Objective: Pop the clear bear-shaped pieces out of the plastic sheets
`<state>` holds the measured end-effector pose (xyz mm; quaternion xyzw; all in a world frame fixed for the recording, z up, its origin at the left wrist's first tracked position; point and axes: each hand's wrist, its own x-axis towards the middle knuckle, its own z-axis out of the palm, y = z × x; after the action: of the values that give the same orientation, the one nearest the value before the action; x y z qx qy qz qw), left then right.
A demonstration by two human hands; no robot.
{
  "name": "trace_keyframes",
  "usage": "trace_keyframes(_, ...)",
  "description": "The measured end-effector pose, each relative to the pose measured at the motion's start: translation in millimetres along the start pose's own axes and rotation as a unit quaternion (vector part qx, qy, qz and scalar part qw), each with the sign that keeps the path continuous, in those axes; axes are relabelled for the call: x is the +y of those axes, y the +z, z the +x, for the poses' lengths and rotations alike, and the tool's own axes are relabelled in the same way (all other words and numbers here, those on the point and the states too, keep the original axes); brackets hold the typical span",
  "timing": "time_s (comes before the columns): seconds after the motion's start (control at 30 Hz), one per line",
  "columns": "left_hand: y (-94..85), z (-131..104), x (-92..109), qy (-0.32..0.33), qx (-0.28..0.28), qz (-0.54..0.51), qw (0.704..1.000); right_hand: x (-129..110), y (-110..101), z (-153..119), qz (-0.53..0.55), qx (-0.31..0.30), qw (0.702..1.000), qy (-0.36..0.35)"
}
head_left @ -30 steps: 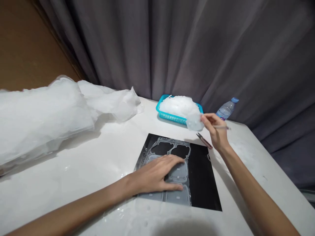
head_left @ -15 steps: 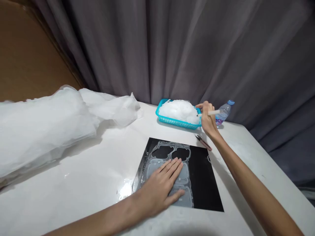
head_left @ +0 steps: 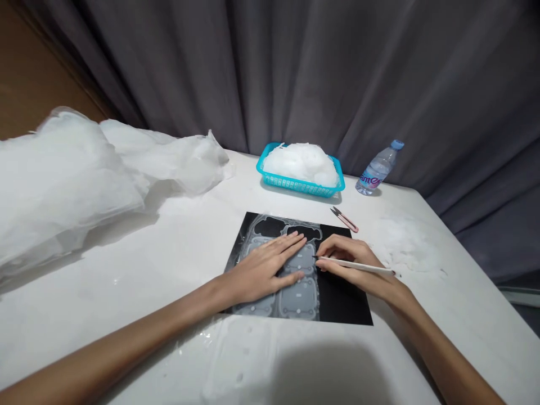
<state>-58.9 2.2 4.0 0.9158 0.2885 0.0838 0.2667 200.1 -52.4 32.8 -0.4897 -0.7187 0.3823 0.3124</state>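
My left hand (head_left: 264, 267) lies flat, fingers stretched out, on a clear plastic sheet (head_left: 298, 295) with rounded moulded panels. That sheet rests over a black rectangular sheet (head_left: 341, 301) on the table. Between the thumb and fingers of my right hand (head_left: 354, 261) is a slim white pen-like tool (head_left: 365, 265). Its dark pointed tip is at the right edge of the plastic panels, close to my left fingertips. I cannot tell whether the tip touches the plastic. Small snips (head_left: 345, 219) with pink handles lie just beyond the black sheet.
A turquoise basket (head_left: 295, 184) heaped with white fluffy stuffing (head_left: 300, 162) stands at the back. To its right is a water bottle (head_left: 375, 171). A large bag of white material (head_left: 63, 180) covers the left side. White fluff (head_left: 405, 242) is scattered at right. A grey curtain (head_left: 287, 67) hangs behind.
My right hand has come back from the basket to the plastic sheet, still holding the white tool. The left hand stays flat on the plastic. The camera view has shifted.
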Motion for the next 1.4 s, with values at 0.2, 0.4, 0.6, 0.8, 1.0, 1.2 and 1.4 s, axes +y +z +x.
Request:
trace_keyframes(0.2, -4.3, 4, -2, 0.000, 0.062, 0.007, 0.998, 0, 3, -2, -0.027, -0.016, 0.999, -0.037)
trace_keyframes(0.4, -2.6, -3, 1, 0.065, 0.072, 0.020, 0.995, -3, 3, -5, -0.015, -0.060, 0.995, -0.074)
trace_keyframes(0.6, 7.3, -8, 0, 0.048, 0.067, 0.018, 0.996, -5, 11, -6, -0.036, -0.054, 0.994, -0.086)
trace_keyframes(0.8, 9.6, -5, -2, 0.048, 0.079, 0.016, 0.996, -1, 20, -4, -0.059, -0.038, 0.993, -0.093)
trace_keyframes(1.0, 9.1, -4, -1, 0.053, 0.095, 0.015, 0.994, -4, 22, -5, -0.089, -0.039, 0.991, -0.096)
trace_keyframes(1.2, 8.3, -3, -1, 0.054, 0.099, 0.043, 0.993, -7, 25, -8, -0.186, -0.045, 0.972, -0.136)
trace_keyframes(1.4, 8.7, -4, -1, 0.051, 0.089, 0.037, 0.994, -8, 15, -14, -0.138, -0.043, 0.986, -0.089)
